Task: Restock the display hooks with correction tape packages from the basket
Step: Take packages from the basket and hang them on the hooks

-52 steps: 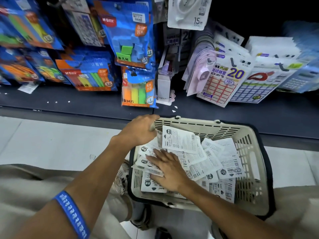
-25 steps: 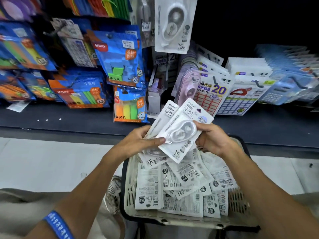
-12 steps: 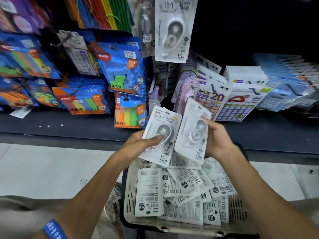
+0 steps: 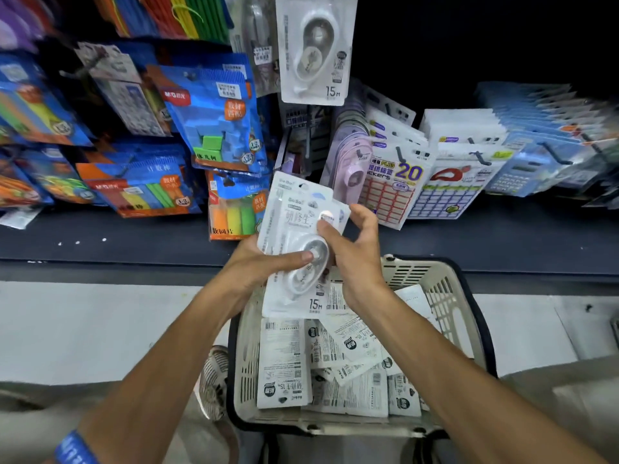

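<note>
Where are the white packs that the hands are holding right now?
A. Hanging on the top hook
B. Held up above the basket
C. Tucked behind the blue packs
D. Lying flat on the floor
B: the left hand and right hand both grip the correction tape packs in the air above the basket, not yet on a hook.

Two white correction tape packages (image 4: 294, 242) stand upright and overlapped above the basket (image 4: 445, 296), face out, the front one marked 15m with a grey oval dispenser. More packages (image 4: 284, 363) lie mostly back-up in the beige slotted basket. One hanging package (image 4: 315, 51) shows on a display hook above.
</note>
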Demonstrator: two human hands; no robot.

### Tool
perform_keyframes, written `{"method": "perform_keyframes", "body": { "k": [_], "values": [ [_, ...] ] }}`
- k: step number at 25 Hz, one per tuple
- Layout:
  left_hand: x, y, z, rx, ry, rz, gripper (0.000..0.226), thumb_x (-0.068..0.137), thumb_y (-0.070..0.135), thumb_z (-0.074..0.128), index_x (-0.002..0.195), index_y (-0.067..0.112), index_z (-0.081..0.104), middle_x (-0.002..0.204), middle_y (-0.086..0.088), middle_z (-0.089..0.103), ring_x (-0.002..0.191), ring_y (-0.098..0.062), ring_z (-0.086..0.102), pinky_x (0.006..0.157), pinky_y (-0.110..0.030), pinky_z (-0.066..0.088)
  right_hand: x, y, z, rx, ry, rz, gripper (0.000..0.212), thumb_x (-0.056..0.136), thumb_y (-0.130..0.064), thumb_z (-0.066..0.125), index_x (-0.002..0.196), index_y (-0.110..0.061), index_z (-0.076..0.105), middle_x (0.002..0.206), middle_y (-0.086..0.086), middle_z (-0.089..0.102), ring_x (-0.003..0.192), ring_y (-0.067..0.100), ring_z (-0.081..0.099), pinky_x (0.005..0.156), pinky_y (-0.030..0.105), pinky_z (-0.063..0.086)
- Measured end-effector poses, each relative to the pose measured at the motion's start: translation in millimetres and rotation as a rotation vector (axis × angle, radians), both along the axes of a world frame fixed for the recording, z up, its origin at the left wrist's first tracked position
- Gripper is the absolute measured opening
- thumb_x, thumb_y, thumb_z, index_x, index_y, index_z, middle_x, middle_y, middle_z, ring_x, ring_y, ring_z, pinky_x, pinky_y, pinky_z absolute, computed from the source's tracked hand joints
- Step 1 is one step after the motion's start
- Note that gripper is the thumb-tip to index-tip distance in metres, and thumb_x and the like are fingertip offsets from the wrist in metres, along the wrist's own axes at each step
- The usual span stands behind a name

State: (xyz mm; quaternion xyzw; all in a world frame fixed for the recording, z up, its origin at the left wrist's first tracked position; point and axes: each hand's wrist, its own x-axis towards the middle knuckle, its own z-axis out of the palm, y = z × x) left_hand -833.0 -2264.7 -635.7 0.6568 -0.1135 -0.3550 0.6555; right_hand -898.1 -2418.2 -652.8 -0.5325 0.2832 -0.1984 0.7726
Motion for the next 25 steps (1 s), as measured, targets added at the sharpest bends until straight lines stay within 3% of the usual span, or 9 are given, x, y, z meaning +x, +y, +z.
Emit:
{"method": "perform_keyframes", "body": {
  "k": [4, 7, 9, 11, 14, 16, 19, 22, 25],
  "values": [
    [-3, 6, -1, 0.021, -0.049, -0.006, 0.047, 0.059, 0.013, 0.091, 0.102, 0.026, 0.078, 0.106, 0.002, 0.08, 0.098, -0.015, 0.076, 0.072, -0.019, 0.059, -2, 3, 2, -0.09, 0.031, 0.018, 0.069, 0.086, -0.012, 0.078, 0.138, -0.032, 0.038, 0.129, -0.018, 0.053, 0.087, -0.001, 0.071, 0.072, 0.022, 0.058],
    [-7, 1, -3, 0.083, -0.178, 0.075, 0.038, 0.072, 0.014, 0.09, 0.105, 0.028, 0.077, 0.104, 0.006, 0.08, 0.097, -0.013, 0.076, 0.074, -0.021, 0.061, -3, 13, 0, 0.123, 0.199, -0.054, 0.068, 0.082, -0.031, 0.083, 0.137, -0.031, 0.042, 0.13, 0.001, 0.062, 0.106, 0.016, 0.07, 0.089, 0.041, 0.06],
    [-7, -3, -2, 0.138, -0.242, 0.105, 0.034, 0.075, 0.021, 0.089, 0.106, 0.027, 0.077, 0.101, 0.008, 0.08, 0.095, -0.013, 0.077, 0.079, -0.028, 0.063, -4, 13, 0, 0.297, 0.292, 0.007, 0.052, 0.082, -0.043, 0.081, 0.123, -0.021, 0.057, 0.111, 0.005, 0.075, 0.092, 0.022, 0.074, 0.074, 0.037, 0.062],
    [-11, -9, 1, 0.172, -0.274, 0.117, 0.044, 0.072, 0.024, 0.092, 0.112, 0.028, 0.072, 0.103, 0.01, 0.079, 0.095, -0.008, 0.076, 0.084, -0.031, 0.062, -6, 9, -4, 0.297, 0.315, 0.034, 0.038, 0.085, -0.046, 0.076, 0.106, -0.017, 0.064, 0.089, 0.002, 0.077, 0.071, 0.017, 0.073, 0.054, 0.027, 0.056],
    [-16, -18, 6, 0.177, -0.317, 0.178, 0.067, 0.065, 0.029, 0.096, 0.123, 0.027, 0.063, 0.111, 0.011, 0.077, 0.101, -0.004, 0.073, 0.091, -0.034, 0.059, -4, 7, -8, 0.255, 0.229, -0.032, 0.023, 0.092, -0.046, 0.068, 0.098, -0.024, 0.062, 0.078, -0.003, 0.074, 0.059, 0.015, 0.067, 0.044, 0.024, 0.047],
    [-19, -22, 9, 0.145, -0.4, 0.21, 0.072, 0.061, 0.034, 0.094, 0.125, 0.027, 0.063, 0.114, 0.011, 0.076, 0.105, -0.005, 0.072, 0.094, -0.038, 0.059, -1, 9, -5, 0.282, 0.175, -0.028, 0.02, 0.095, -0.047, 0.063, 0.098, -0.027, 0.063, 0.084, -0.002, 0.075, 0.067, 0.017, 0.07, 0.052, 0.028, 0.053],
    [-18, -24, 10, 0.09, -0.489, 0.298, 0.094, 0.059, 0.033, 0.096, 0.138, 0.042, 0.046, 0.132, 0.013, 0.066, 0.121, -0.005, 0.064, 0.101, -0.032, 0.053, 1, 14, 0, 0.301, 0.096, -0.051, 0.022, 0.097, -0.045, 0.061, 0.101, -0.024, 0.066, 0.095, 0.003, 0.077, 0.084, 0.023, 0.073, 0.077, 0.043, 0.06],
    [-9, -22, 11, 0.029, -0.238, 0.165, 0.093, 0.058, 0.023, 0.097, 0.136, 0.037, 0.049, 0.125, 0.008, 0.072, 0.113, -0.011, 0.07, 0.092, -0.033, 0.059, 1, 16, 5, 0.277, 0.046, -0.059, 0.031, 0.1, -0.046, 0.055, 0.113, -0.021, 0.069, 0.106, 0.005, 0.078, 0.1, 0.027, 0.074, 0.088, 0.048, 0.06],
    [-5, -20, 13, 0.075, -0.036, 0.158, 0.09, 0.043, 0.031, 0.097, 0.122, 0.029, 0.054, 0.11, 0.004, 0.078, 0.098, -0.015, 0.076, 0.084, -0.035, 0.06, 0, 19, 9, 0.22, 0.111, -0.023, 0.043, 0.103, -0.05, 0.045, 0.122, -0.018, 0.066, 0.111, 0.008, 0.076, 0.105, 0.032, 0.072, 0.076, 0.038, 0.06]
  ]
}}
